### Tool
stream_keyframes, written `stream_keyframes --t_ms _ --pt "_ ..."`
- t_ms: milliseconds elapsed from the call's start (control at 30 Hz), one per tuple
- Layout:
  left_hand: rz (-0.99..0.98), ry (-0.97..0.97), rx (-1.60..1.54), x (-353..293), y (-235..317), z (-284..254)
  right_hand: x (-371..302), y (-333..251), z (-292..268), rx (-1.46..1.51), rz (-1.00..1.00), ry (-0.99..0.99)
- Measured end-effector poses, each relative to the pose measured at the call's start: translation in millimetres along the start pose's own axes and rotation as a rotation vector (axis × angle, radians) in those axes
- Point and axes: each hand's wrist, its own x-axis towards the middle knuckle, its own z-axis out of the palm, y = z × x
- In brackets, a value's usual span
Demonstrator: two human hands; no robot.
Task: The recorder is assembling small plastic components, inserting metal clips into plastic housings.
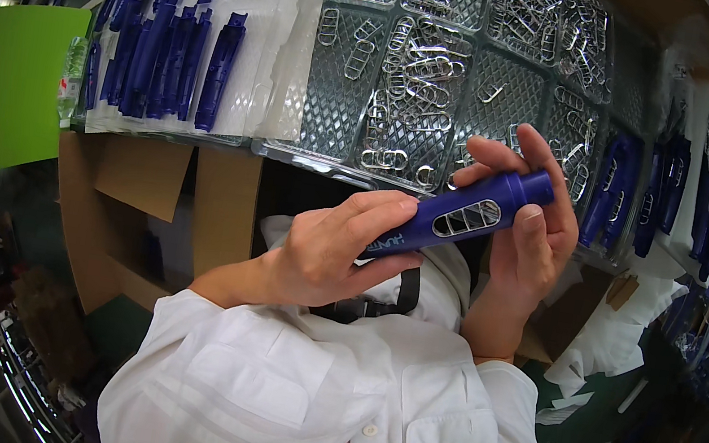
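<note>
A blue plastic tube (465,208) lies slantwise between the person's 2 hands in front of the white shirt (286,384), its lower end to the left and its upper end to the right. The left hand's (325,236) grip is closed on the lower-left end, fingers laid along the top and thumb below, with pale lettering showing just beside the fingertips. The right hand's (533,238) grip is curled around the upper-right end: the thumb is on the near side, the fingers reach up behind, and the narrower stepped end of the tube sits between them. Midway between the 2 grips, clear of the fingers, 1 oval window with a silver slotted metal frame (467,218) faces up. Just beyond the hands is a clear compartment tray (324,117) with a diamond-patterned base; loose silver oval frames (424,77) are heaped in several of its compartments. To its left, blue half-shells (220,71) lie side by side on a white sheet (260,54). To its right, blue shells with silver frames (614,190) stand close together. Nearer the person, an open cardboard box (224,212) is to the left of the hands. At far left, a clear bottle (72,82) stands beside a bright green panel (11,87).
</note>
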Motion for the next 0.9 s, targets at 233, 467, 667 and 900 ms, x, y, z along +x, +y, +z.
stream_keyframes --t_ms 233,467,667,900 --pt "0.004 -0.012 -0.046 20 21 -2 22 5 -10 0.244 0.2 0.02" --pt "0.083 0.055 0.176 18 30 4 30 9 -7 0.376 0.253 -0.077" --pt "0.07 -0.076 0.266 7 30 -2 36 5 1 0.325 0.214 -0.104" --pt "0.058 -0.036 0.263 -1 21 3 41 6 7 0.261 0.126 -0.161"
